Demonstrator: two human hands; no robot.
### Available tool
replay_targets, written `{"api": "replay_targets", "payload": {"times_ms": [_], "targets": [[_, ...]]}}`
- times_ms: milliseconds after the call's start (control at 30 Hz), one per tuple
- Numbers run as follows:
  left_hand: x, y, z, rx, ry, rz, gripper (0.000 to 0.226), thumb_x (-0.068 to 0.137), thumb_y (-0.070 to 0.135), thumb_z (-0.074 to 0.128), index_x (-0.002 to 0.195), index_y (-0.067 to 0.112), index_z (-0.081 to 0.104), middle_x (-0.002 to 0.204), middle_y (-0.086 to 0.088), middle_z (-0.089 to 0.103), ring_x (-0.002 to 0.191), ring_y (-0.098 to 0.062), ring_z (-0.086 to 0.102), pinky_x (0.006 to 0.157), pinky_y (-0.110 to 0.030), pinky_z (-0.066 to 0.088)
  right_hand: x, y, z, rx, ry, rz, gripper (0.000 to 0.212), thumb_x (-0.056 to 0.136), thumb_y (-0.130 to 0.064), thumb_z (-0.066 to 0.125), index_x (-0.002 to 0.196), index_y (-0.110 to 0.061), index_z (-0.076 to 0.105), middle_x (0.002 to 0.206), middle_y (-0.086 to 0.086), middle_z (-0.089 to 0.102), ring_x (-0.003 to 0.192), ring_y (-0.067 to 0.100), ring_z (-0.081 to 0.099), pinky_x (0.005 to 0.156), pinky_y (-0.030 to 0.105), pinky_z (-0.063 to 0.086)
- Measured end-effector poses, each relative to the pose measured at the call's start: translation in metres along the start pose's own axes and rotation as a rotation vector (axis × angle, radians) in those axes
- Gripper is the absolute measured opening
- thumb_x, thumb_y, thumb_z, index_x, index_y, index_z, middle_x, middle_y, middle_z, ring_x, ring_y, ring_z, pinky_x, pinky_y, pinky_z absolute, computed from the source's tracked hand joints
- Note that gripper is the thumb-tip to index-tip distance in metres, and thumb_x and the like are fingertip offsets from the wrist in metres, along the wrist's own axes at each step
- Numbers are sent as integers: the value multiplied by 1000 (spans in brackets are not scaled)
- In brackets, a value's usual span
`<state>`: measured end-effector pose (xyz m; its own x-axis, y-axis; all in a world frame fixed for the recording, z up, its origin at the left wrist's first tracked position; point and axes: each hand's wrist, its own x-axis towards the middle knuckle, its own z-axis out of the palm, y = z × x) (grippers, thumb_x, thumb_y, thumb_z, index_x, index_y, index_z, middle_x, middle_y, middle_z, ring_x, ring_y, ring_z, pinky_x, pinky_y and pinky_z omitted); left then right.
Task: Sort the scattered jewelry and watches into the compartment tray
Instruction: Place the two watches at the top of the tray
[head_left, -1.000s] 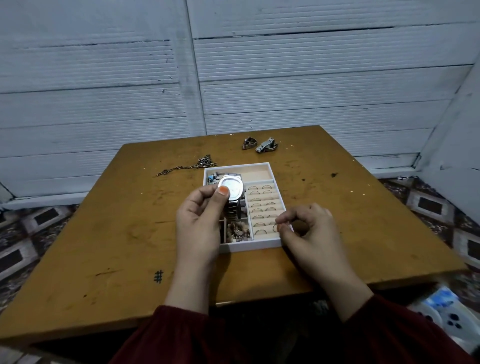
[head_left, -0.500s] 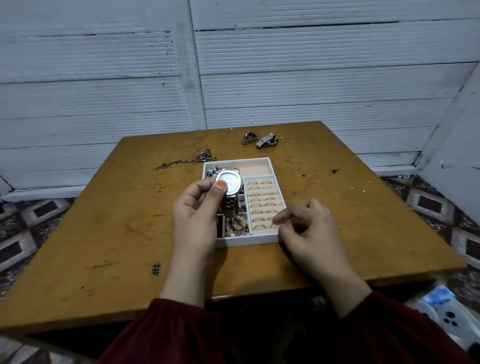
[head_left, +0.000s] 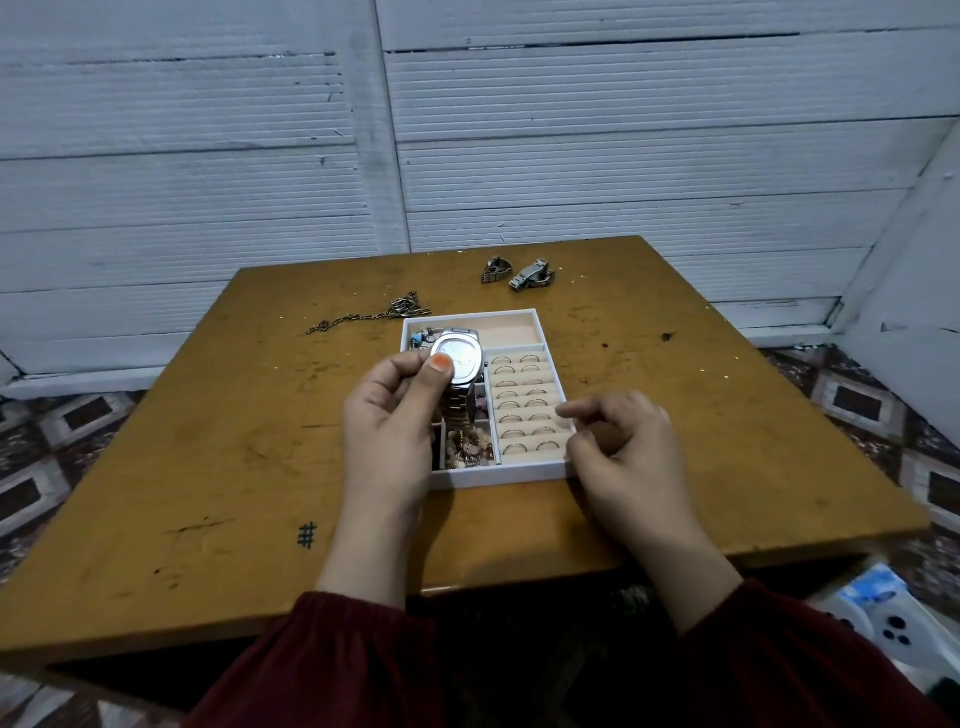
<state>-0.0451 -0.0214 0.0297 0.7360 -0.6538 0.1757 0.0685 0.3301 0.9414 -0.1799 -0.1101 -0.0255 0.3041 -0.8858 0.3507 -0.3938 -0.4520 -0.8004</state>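
A white compartment tray (head_left: 498, 477) sits mid-table. Its right column of ring slots (head_left: 524, 402) holds several rings. Beaded pieces (head_left: 470, 448) fill a near-left compartment, and blue-beaded bits (head_left: 422, 338) lie in the far-left one. My left hand (head_left: 389, 431) pinches a silver watch (head_left: 460, 358) by its case, upright over the tray's left side, with the band hanging down. My right hand (head_left: 623, 452) rests at the tray's near right corner, index and thumb slightly apart, nothing visible between them. A chain necklace (head_left: 369, 317) and two metal watches (head_left: 497, 270) (head_left: 532, 275) lie loose on the table.
The brown wooden table (head_left: 208, 467) has its near edge close to my sleeves. A white panelled wall stands just behind the far edge. On the floor at the right lies a white and blue object (head_left: 872, 613).
My right hand had a ring pinched at the tray's near right slot; now its fingers have parted and drawn slightly back. My left hand keeps the watch in much the same spot.
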Motion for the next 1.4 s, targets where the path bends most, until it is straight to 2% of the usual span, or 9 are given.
{"api": "replay_targets", "payload": {"times_ms": [267, 433, 533, 667, 767, 867, 1100, 1267, 1400], "targets": [[3, 2, 3, -14, -19, -14, 10, 90, 5, 57, 81, 10, 59, 58, 9, 66, 48, 1, 57, 43, -10, 42, 12, 12, 2, 320, 87, 203, 26, 78, -16, 54, 80, -37, 69, 94, -4, 67, 85, 13, 62, 80, 34, 51], [16, 1, 10, -29, -47, -34, 10, 89, 9, 60, 81, 14, 63, 71, 0, 70, 61, -13, 64, 54, -24, 54, 42, 2, -9, 345, 108, 297, 21, 88, -10, 54, 92, -25, 68, 86, -9, 66, 75, 14, 63, 70, 34, 54], [26, 5, 19, -19, -56, -24, 10, 89, 10, 60, 81, 14, 63, 68, 3, 69, 57, -7, 63, 50, -19, 50, 64, 3, -8, 299, 82, 304, 19, 89, -11, 53, 96, -23, 66, 84, -8, 62, 72, 9, 57, 68, 31, 51], [47, 7, 28, 69, -57, -33, 9, 89, 15, 61, 81, 18, 63, 69, 9, 67, 55, 1, 57, 52, -14, 45, 90, 13, 8, 156, 26, 298, 15, 83, -21, 54, 83, -33, 63, 82, -5, 64, 73, 18, 62, 71, 37, 53], [69, 6, 34, 137, -52, -38, 9, 89, 18, 62, 81, 20, 63, 76, 6, 66, 58, 1, 55, 49, -9, 42, 107, 21, 22, -17, -15, 251, 15, 75, -32, 52, 84, -42, 61, 90, -5, 65, 93, 26, 62, 89, 48, 49], [87, 4, 41, 194, -97, -58, 8, 89, 17, 62, 82, 19, 62, 81, 2, 66, 63, -3, 55, 50, -9, 42, 118, 23, 26, -246, -74, 179, 22, 85, -22, 55, 101, -34, 62, 109, -2, 61, 113, 25, 50, 103, 39, 34], [126, -14, 54, 328, -241, -170, 9, 88, 2, 60, 83, 10, 58, 67, -2, 63, 46, -2, 55, 48, -16, 45, 130, 30, 36, -503, -122, 139, 30, 87, -34, 51, 116, -30, 57, 125, 2, 51, 123, 24, 38, 104, 40, 23], [141, -34, 63, 427, -326, -269, 8, 90, 0, 57, 85, 5, 61, 71, -9, 61, 61, -17, 55, 53, -18, 49, 129, 34, 38, -551, -100, 84, 30, 89, -34, 47, 117, -28, 56, 126, 2, 49, 122, 24, 37, 101, 40, 24], [143, -40, 70, 432, -368, -340, 9, 91, -4, 52, 86, 2, 56, 69, -11, 55, 52, -13, 54, 48, -19, 48, 130, 34, 39, -571, -97, 80, 30, 89, -33, 45, 117, -27, 55, 125, 4, 48, 122, 25, 37, 101, 42, 24]]}}
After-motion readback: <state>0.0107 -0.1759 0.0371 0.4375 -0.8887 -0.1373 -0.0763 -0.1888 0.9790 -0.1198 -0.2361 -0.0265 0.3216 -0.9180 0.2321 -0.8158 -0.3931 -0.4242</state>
